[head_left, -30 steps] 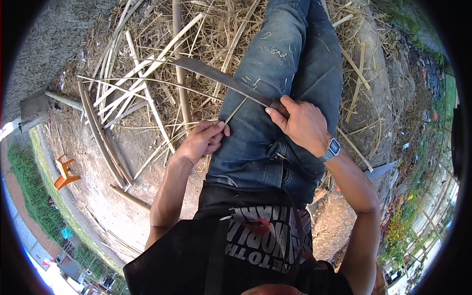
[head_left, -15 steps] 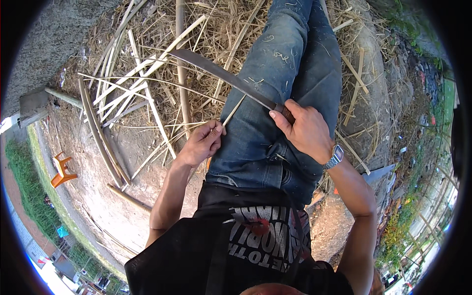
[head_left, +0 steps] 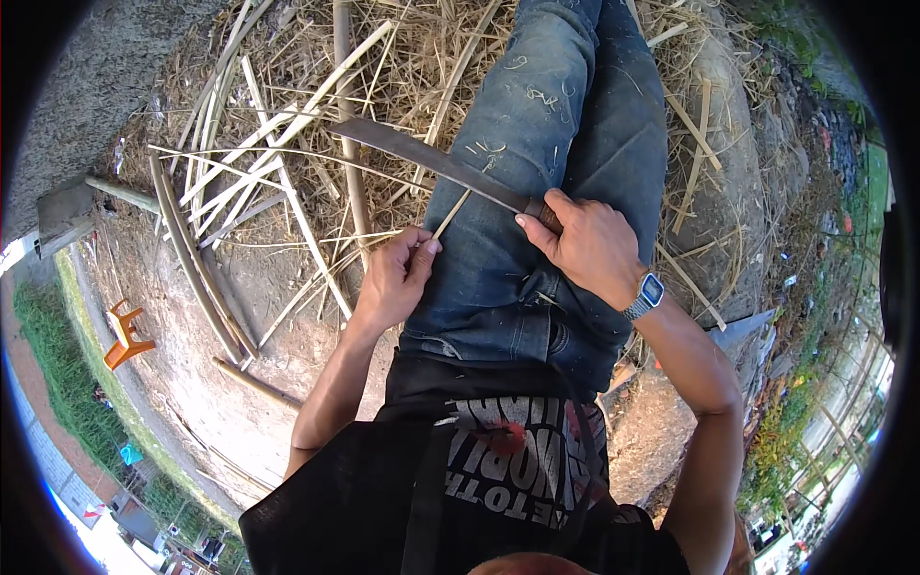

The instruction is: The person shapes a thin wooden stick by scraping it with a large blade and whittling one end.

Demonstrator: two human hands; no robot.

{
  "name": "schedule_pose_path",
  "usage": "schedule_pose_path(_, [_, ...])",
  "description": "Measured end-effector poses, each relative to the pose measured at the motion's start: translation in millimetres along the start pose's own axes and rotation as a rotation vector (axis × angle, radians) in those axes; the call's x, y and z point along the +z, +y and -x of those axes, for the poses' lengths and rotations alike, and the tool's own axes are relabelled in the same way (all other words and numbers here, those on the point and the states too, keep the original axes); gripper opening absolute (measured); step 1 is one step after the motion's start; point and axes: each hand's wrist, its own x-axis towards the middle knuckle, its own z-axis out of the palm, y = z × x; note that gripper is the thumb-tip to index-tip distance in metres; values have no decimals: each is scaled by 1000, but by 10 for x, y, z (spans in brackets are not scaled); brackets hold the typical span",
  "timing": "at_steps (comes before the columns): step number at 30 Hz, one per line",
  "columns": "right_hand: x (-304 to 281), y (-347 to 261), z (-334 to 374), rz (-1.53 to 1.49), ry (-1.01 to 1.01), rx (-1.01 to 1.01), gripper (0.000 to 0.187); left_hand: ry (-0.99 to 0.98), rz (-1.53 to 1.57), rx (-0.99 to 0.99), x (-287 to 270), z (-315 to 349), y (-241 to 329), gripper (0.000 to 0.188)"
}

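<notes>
In my right hand (head_left: 594, 244) is the dark handle of a machete (head_left: 422, 156), closed in my fingers. Its long blade crosses above my jeans (head_left: 517, 144) and points to the far left. My left hand (head_left: 393, 278) pinches a thin pale strip (head_left: 451, 215), which looks like split bamboo or cane. The strip's short end slants up over my thigh, its tip close under the blade; whether the two touch I cannot tell. Its other end is hidden by my hand, and thin strips run off to the left behind it. Small curled shavings cling to the jeans.
Several pale split strips (head_left: 292, 129) lie crossed on the ground at the left, beside a long pole (head_left: 351, 192) and curved sticks (head_left: 192, 259). Shavings and straw (head_left: 422, 57) cover the ground around my legs. An orange plastic stool (head_left: 127, 335) stands at the far left.
The machete blade has shifted slightly down and lies a little flatter, and my right hand has moved slightly left. My left hand has turned a little, still pinching the strip.
</notes>
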Motion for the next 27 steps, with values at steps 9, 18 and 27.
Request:
schedule_pose_path(9, [-14, 79, -19, 31, 23, 38, 53, 87, -143, -28, -178, 386, -181, 15])
schedule_pose_path(18, [-145, -24, 49, -202, 95, -59, 48, -9, 46, -79, -125, 134, -12, 25])
schedule_pose_path(27, [2, 26, 93, -82, 19, -2, 51, -141, 115, -91, -87, -162, -61, 28])
